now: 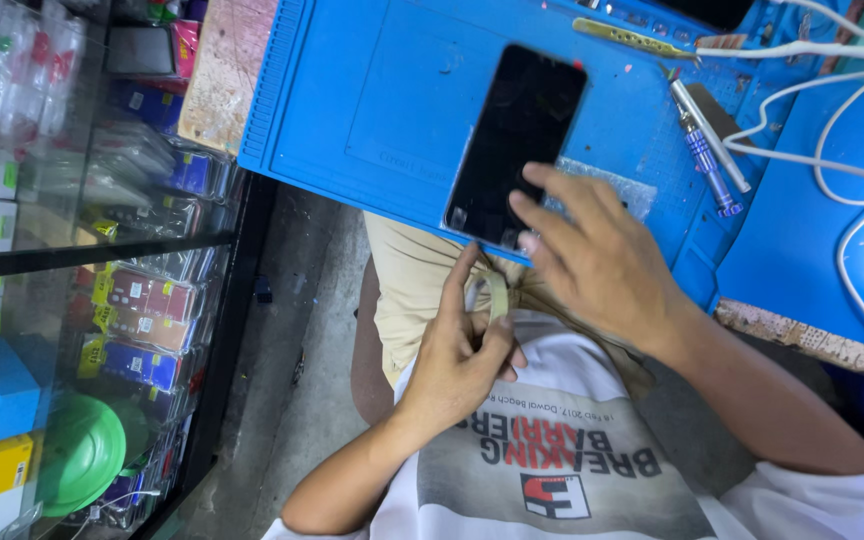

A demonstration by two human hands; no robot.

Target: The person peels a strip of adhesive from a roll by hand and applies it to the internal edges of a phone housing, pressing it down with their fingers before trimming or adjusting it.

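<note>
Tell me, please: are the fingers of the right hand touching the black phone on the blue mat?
Touching. In the head view, the right hand has its fingertips resting on the lower end of the black phone, which lies on the blue mat.

Left hand [457, 350] sits low, just off the bench's near edge, forearm angling up from the lower left, wrist bent. Its fingers curl inward and the index finger points up toward the edge. Right hand [592, 255] reaches in from the lower right, palm down, fingers spread, fingertips [520, 203] crossing over the bench's near edge.
</note>
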